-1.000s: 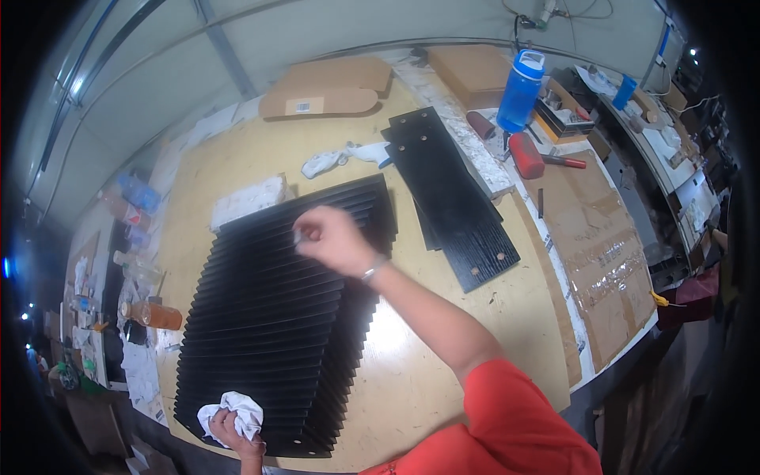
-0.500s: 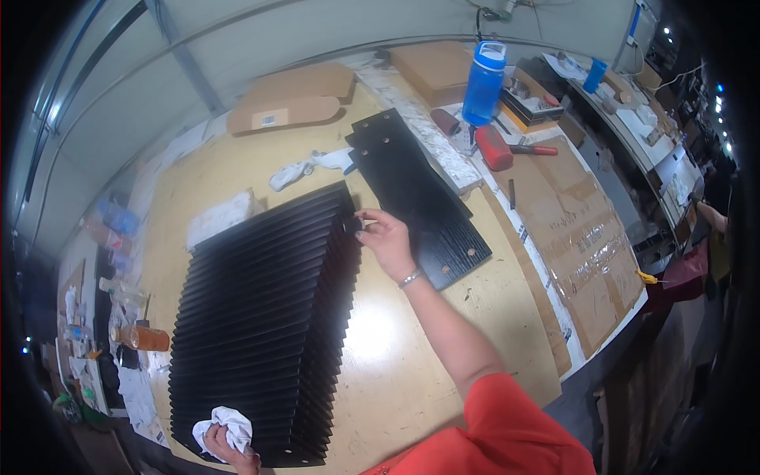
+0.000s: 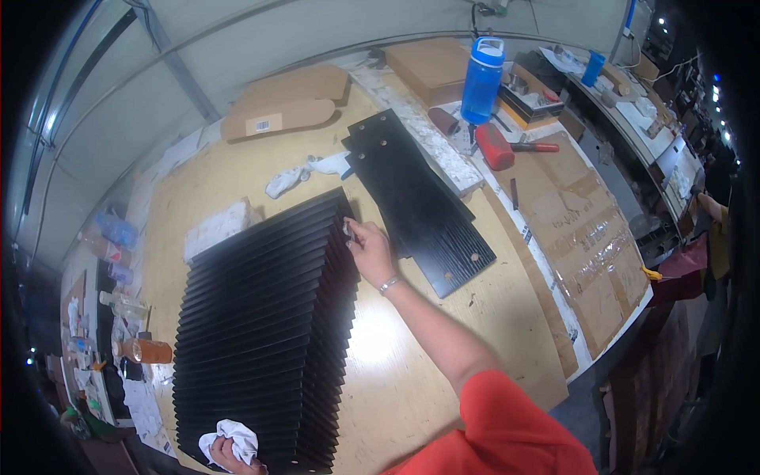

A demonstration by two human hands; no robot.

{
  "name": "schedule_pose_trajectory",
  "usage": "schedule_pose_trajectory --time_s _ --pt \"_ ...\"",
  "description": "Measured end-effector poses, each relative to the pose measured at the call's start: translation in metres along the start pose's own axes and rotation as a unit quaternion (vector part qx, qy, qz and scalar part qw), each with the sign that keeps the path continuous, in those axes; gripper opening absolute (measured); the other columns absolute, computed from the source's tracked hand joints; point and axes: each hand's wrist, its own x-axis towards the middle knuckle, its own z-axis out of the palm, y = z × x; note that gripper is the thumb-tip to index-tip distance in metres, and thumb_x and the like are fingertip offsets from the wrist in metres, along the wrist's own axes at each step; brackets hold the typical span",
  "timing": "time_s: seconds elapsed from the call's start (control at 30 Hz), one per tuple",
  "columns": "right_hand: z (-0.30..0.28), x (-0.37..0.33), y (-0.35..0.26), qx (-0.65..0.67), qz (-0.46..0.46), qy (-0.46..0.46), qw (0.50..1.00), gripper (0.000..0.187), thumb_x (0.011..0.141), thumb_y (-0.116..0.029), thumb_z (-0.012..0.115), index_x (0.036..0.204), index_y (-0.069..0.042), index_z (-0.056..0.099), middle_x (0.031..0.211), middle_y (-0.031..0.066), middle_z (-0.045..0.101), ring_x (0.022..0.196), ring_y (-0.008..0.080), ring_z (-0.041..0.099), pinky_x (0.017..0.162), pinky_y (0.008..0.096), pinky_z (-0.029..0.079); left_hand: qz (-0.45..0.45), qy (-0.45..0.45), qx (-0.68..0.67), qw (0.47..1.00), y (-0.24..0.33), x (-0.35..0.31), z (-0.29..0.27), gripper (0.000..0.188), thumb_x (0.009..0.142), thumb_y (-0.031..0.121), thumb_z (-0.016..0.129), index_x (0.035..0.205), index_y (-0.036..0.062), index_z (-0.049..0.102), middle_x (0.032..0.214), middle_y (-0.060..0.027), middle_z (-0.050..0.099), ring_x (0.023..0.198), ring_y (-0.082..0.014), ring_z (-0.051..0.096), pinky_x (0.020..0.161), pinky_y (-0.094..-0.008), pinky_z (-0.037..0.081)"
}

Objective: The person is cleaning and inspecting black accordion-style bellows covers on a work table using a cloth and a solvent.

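Note:
A large black pleated bellows cover (image 3: pixel 257 324) lies on the pale wooden tabletop, its folds running across it. At its near end, my left hand (image 3: pixel 229 454) is closed round a crumpled white cloth (image 3: pixel 229 437) resting against the folds. My right hand (image 3: pixel 368 252) is at the upper right edge of the bellows, thumb and fingers pinched together there. Whatever sits between those fingertips is too small to make out. Right of this hand lies a stack of flat black plates (image 3: pixel 412 190) with holes near the ends.
A white block (image 3: pixel 218 229) and a crumpled white glove (image 3: pixel 289 180) lie beyond the bellows. Flat cardboard pieces (image 3: pixel 277 103) are at the back. A red mallet (image 3: pixel 495 146) and a blue bottle (image 3: pixel 482 83) stand at the right; a bottle of amber liquid (image 3: pixel 150 351) is at left.
My right hand has moved slightly left and down along the bellows' edge. My left hand, still holding the cloth, appears a little lower in view. The whole view has shifted slightly.

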Motion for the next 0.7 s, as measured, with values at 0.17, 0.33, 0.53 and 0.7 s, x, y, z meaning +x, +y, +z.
schedule_pose_trajectory --time_s 0.17,0.33,0.53,0.7 --pt "0.006 0.013 -0.015 0.136 0.036 0.037 0.989 0.043 0.075 0.007 0.071 0.117 -0.002 0.064 0.092 0.0095 0.063 0.082 0.0191 0.061 0.077 0.0303 0.051 0.013 0.023 -0.007 1.000 -0.002 -0.001 -0.006 0.054 0.088 0.043 0.057 0.115 -0.0036 0.060 0.120 -0.0216 0.052 0.114 -0.0396 0.049 0.100 -0.0511 0.038" --pt "-0.008 0.012 -0.015 0.031 -0.072 0.014 0.997 0.025 0.075 0.002 0.071 0.100 0.000 0.068 0.091 0.0132 0.063 0.088 0.0316 0.062 0.079 0.0389 0.051 0.009 0.030 -0.028 0.999 -0.006 -0.002 0.003 0.063 0.088 0.053 0.057 0.116 -0.0036 0.060 0.120 -0.0215 0.053 0.113 -0.0395 0.049 0.100 -0.0512 0.038" --pt "-0.041 -0.035 0.012 -0.070 -0.108 -0.065 0.990 0.018 0.075 0.000 0.071 0.094 -0.002 0.072 0.085 0.0144 0.063 0.083 0.0321 0.062 0.076 0.0395 0.050 0.016 0.041 -0.020 0.999 -0.009 -0.001 0.003 0.066 0.089 0.057 0.055 0.116 -0.0033 0.060 0.119 -0.0209 0.054 0.113 -0.0393 0.049 0.099 -0.0514 0.038" --pt "-0.029 0.015 -0.019 0.005 -0.109 0.023 0.994 0.022 0.073 0.002 0.070 0.095 0.000 0.072 0.085 0.0142 0.061 0.085 0.0324 0.060 0.077 0.0391 0.049 0.020 0.030 -0.015 0.999 -0.014 -0.006 0.002 0.068 0.088 0.060 0.054 0.116 -0.0026 0.060 0.118 -0.0212 0.055 0.112 -0.0396 0.050 0.099 -0.0520 0.038"
